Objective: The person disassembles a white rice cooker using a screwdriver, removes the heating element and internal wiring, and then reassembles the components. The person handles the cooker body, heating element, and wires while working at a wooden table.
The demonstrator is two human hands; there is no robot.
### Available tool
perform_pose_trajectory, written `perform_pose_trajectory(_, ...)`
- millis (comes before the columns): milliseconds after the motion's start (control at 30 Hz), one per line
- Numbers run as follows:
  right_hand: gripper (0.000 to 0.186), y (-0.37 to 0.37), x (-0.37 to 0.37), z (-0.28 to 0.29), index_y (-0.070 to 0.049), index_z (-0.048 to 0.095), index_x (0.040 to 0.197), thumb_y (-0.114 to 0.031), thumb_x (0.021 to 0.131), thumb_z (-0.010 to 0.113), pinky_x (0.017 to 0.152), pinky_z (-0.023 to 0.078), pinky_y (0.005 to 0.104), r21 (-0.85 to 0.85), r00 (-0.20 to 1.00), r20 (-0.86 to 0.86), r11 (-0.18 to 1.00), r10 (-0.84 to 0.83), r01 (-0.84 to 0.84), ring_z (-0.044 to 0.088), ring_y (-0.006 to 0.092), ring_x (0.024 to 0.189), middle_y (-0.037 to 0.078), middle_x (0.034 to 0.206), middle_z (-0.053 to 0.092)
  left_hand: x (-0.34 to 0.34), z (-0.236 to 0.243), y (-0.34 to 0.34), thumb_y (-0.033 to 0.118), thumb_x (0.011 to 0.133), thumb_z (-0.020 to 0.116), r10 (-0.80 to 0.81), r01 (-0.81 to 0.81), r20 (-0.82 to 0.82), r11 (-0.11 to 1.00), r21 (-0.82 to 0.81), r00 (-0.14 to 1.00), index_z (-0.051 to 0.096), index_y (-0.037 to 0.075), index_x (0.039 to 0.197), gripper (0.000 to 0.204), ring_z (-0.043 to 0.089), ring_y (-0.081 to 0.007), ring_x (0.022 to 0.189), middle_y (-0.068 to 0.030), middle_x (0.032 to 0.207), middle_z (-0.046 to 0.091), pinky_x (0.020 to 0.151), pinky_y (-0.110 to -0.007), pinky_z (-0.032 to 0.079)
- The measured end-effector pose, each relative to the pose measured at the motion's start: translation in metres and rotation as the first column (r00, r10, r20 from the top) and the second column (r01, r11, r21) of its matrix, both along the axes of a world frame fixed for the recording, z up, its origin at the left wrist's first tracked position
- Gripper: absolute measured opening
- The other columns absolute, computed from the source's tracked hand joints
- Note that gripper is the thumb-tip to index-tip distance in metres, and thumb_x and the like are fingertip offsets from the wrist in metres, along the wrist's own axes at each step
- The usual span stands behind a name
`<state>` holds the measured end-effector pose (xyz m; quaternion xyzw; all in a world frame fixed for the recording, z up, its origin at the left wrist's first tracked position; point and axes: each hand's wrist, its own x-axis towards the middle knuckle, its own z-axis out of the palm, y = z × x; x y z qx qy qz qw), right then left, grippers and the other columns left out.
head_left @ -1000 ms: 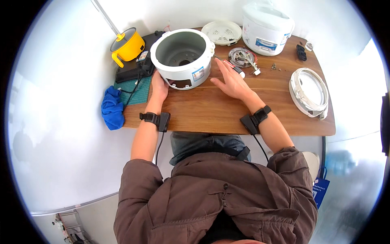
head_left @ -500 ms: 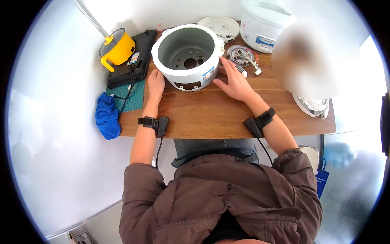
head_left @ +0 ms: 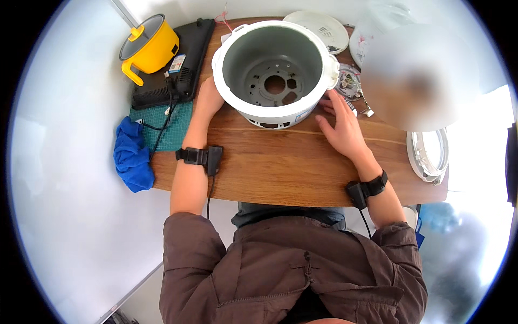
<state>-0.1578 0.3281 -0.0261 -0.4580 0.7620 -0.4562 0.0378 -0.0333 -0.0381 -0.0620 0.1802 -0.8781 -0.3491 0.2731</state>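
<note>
A white rice cooker shell (head_left: 270, 110) with a grey inner wall stands on the wooden table. Its bottom has a round central hole and several smaller openings. My left hand (head_left: 209, 100) is against the shell's left side, its fingertips hidden behind the wall. At the right side, below the hinge lug, my right hand (head_left: 343, 132) has its fingers stretched out and thumb apart; whether the fingertips press on the shell is unclear. Just beyond those fingers lies a small black-and-white piece (head_left: 350, 106), partly covered. A round metal part with wires (head_left: 349, 83) sits behind it.
A yellow pot (head_left: 156, 51) rests on a black appliance (head_left: 197, 46) at left, near a green mat (head_left: 175, 129) and blue cloth (head_left: 132, 156). A white perforated disc (head_left: 318, 27) lies behind the shell, a white ring part (head_left: 413, 156) at right. A blurred patch hides the far right.
The view has shifted and more of the shell's inside bottom shows; the shell appears tipped slightly towards me. My left fingers have slipped farther behind it, while my right hand stays beside it.
</note>
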Motion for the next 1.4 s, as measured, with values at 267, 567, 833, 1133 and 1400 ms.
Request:
perform_pose_trajectory(267, 0.035, 0.008, -0.012, 0.013, -0.002, 0.07, 0.123, 0.004, 0.089, 0.07, 0.085, 0.058, 0.0391, -0.135, 0.898, -0.328, 0.956, -0.292, 0.262, 0.071, 0.0311, 0.098, 0.015, 0.118, 0.07, 0.008, 0.023, 0.032, 0.023, 0.097, 0.062, 0.022, -0.022, 0.006, 0.999, 0.025, 1.0, 0.073, 0.003, 0.117, 0.03, 0.072, -0.0429, 0.102, -0.0245, 0.107, 0.075, 0.086, -0.047, 0.056)
perform_pose_trajectory(567, 0.032, 0.015, -0.026, 0.016, -0.007, 0.075, 0.115, -0.008, 0.084, 0.079, 0.093, 0.05, 0.0431, 0.029, 0.74, -0.587, 0.905, -0.328, 0.424, 0.062, 0.0317, 0.104, 0.009, 0.113, 0.066, 0.009, 0.022, 0.032, 0.027, 0.103, 0.054, 0.045, -0.045, 0.06, 0.999, -0.014, 0.997, 0.07, 0.002, 0.109, 0.03, 0.068, -0.0476, 0.095, -0.0268, 0.099, 0.072, 0.08, -0.052, 0.053)
perform_pose_trajectory(833, 0.041, 0.011, -0.022, 0.013, -0.004, 0.07, 0.121, -0.011, 0.083, 0.081, 0.095, 0.049, 0.0442, 0.236, 0.82, -0.551, 0.913, -0.158, 0.334, 0.063, 0.0321, 0.106, 0.01, 0.117, 0.065, 0.011, 0.018, 0.028, 0.027, 0.102, 0.055, 0.052, -0.051, 0.071, 0.999, -0.016, 0.996, 0.07, 0.002, 0.108, 0.029, 0.068, -0.0473, 0.092, -0.0251, 0.097, 0.072, 0.078, -0.052, 0.053)
perform_pose_trajectory(1133, 0.041, 0.015, -0.021, 0.006, -0.008, 0.065, 0.131, -0.008, 0.09, 0.072, 0.088, 0.054, 0.0442, 0.139, 0.83, -0.456, 0.895, -0.321, 0.423, 0.065, 0.0348, 0.104, 0.013, 0.119, 0.063, 0.01, 0.022, 0.03, 0.027, 0.099, 0.059, 0.018, -0.021, 0.108, 1.0, 0.022, 0.994, 0.072, 0.005, 0.112, 0.029, 0.069, -0.045, 0.098, -0.0241, 0.103, 0.074, 0.082, -0.05, 0.054)
perform_pose_trajectory(1400, 0.04, 0.021, -0.024, 0.017, -0.004, 0.064, 0.135, -0.004, 0.095, 0.064, 0.077, 0.053, 0.0328, -0.117, 0.836, -0.271, 0.878, -0.477, 0.464, 0.063, 0.0211, 0.091, 0.013, 0.115, 0.064, 0.012, 0.015, 0.027, 0.018, 0.093, 0.068, 0.006, -0.005, -0.018, 0.999, 0.033, 1.0, 0.072, 0.0, 0.108, 0.024, 0.072, -0.0428, 0.098, -0.0244, 0.102, 0.075, 0.083, -0.046, 0.056)
